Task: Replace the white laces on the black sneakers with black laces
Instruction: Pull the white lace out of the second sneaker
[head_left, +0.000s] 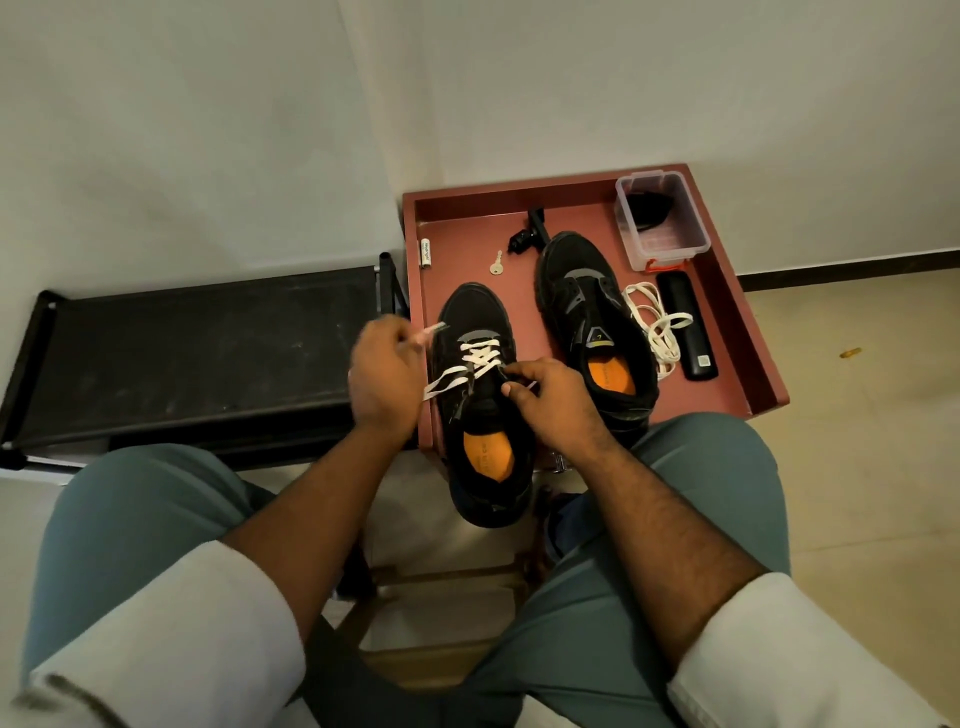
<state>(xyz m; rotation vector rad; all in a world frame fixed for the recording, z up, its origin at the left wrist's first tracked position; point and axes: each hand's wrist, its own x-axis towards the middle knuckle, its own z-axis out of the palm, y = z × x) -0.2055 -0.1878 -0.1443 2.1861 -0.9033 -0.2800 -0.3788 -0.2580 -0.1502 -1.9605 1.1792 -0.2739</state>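
Observation:
Two black sneakers with orange insoles stand on a red-brown tray table (587, 197). The near sneaker (480, 405) hangs over the table's front edge and has a white lace (480, 358) crossed through its front eyelets. My left hand (384, 374) pinches one end of that lace at the shoe's left side. My right hand (545, 400) pinches the other end beside the tongue. The far sneaker (592, 317) has no lace. A loose white lace (655, 325) lies coiled to its right. A clear plastic box (660, 221) at the back right holds something black.
On the table lie a key (496, 265), a small white tube (425, 253), a black clip-like gadget (530, 234) and a black case (685, 325). A low black bench (197, 358) stands to the left. My knees flank a wooden stool below.

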